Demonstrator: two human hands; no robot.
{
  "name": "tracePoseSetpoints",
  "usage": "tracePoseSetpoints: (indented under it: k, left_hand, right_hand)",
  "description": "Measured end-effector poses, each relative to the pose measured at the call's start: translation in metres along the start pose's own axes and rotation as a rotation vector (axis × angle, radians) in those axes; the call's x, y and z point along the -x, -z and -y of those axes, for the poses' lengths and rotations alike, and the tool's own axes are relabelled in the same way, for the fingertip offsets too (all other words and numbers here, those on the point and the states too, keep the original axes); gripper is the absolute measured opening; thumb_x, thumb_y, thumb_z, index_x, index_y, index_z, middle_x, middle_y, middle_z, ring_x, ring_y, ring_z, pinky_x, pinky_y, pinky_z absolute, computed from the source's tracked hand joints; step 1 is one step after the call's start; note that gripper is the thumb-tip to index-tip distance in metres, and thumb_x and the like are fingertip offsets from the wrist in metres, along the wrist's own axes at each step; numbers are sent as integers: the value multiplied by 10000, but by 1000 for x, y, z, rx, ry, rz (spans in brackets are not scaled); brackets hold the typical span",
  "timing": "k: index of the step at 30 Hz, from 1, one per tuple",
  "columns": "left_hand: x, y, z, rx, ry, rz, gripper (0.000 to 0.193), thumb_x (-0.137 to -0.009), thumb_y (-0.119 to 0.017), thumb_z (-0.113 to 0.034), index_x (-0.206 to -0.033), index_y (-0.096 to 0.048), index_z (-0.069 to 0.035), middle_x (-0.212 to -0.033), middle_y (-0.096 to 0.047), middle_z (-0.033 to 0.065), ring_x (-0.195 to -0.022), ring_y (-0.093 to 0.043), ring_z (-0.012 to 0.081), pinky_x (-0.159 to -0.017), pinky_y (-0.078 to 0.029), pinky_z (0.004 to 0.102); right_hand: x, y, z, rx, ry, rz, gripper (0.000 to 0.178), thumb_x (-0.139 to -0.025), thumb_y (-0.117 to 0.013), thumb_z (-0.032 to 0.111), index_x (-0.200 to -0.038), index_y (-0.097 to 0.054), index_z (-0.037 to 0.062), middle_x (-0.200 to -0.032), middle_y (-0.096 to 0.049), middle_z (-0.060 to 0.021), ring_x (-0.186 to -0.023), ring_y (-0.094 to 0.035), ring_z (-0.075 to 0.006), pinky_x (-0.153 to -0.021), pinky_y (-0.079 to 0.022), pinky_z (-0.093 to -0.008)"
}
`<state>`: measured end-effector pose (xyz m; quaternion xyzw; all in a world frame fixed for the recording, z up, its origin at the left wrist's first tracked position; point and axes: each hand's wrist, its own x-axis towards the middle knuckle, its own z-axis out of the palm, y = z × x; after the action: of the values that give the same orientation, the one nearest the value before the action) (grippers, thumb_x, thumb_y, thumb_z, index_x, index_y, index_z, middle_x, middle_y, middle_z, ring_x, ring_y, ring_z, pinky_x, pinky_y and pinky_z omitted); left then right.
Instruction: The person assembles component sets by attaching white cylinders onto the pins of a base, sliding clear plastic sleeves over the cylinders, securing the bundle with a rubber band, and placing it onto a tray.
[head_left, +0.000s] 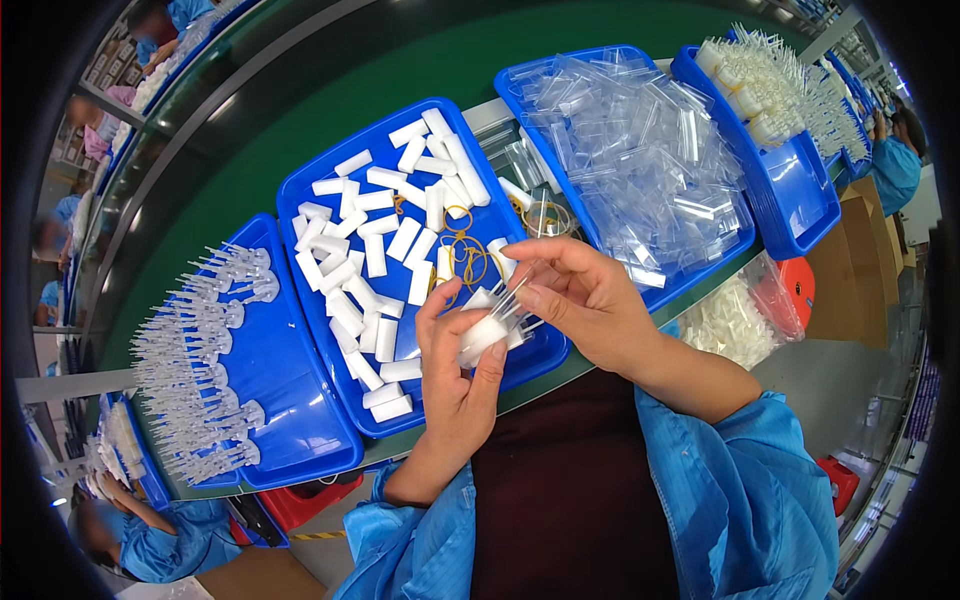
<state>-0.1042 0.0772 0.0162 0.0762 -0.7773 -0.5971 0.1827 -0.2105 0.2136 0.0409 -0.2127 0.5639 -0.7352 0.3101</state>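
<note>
My left hand (462,375) is closed around a short white cylinder (484,338), near the front edge of a blue tray (520,365). Thin clear plastic sticks (512,303) rise from the cylinder's end. My right hand (585,300) pinches these sticks between thumb and fingers, close beside the left. Fingers hide part of both pieces, so how they join cannot be made out. Many similar white cylinders (405,240) lie loose in the tray behind my hands, with several yellow rubber bands (465,255) among them.
On the left, a blue tray (290,390) holds fanned rows of clear spiky pieces (190,370). Clear plastic sleeves (640,150) fill another tray at right. Beyond stand stacked blue trays (800,190) with white-tipped bundles (770,90). A green conveyor belt (240,150) runs behind; co-workers sit nearby.
</note>
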Motion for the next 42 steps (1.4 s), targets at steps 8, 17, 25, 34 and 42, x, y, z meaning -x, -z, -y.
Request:
tracePoseSetpoints:
  k: [8,17,25,34,42]
  left_hand:
    - [1,-2,0,96,71,-19,226,-869,-579,-125,-1069,-533,-30,-1314,-335,172,-1131,-443,255,-914,-380,338]
    - [-1,-2,3,124,-7,-66,185,-890,-564,-145,-1036,-534,-35,-1308,-348,169,-1165,-411,250,-944,-354,338]
    - [1,-3,8,132,36,-72,150,-914,-523,-137,-1024,-514,-36,-1313,-381,135,-1142,-452,189,-947,-388,315]
    - [0,-6,11,243,40,-128,159,-946,-479,-201,-961,-500,-44,-1294,-394,139,-1132,-452,188,-963,-360,329]
    - [0,-6,10,130,25,-120,176,-933,-494,-190,-973,-527,-22,-1234,-399,186,-1088,-441,233,-904,-355,328]
  right_hand:
    - [2,-5,-9,-48,71,-59,304,-882,-586,59,-1170,-514,-7,-953,-586,-60,-879,-567,-96,-766,-479,-229]
    - [4,-8,-13,-153,65,-51,282,-878,-593,55,-1142,-526,-14,-959,-596,-74,-908,-576,-108,-785,-482,-238]
    - [4,-11,-15,-107,117,-71,265,-875,-590,40,-1124,-529,-28,-954,-609,-81,-903,-591,-108,-779,-486,-231]
    - [6,-15,-15,-17,174,-97,269,-843,-620,13,-1097,-542,-32,-947,-613,-86,-900,-612,-123,-762,-498,-225]
    - [0,-12,-5,194,142,-78,264,-837,-618,-9,-1090,-548,-41,-1028,-603,-111,-937,-619,-160,-811,-501,-263]
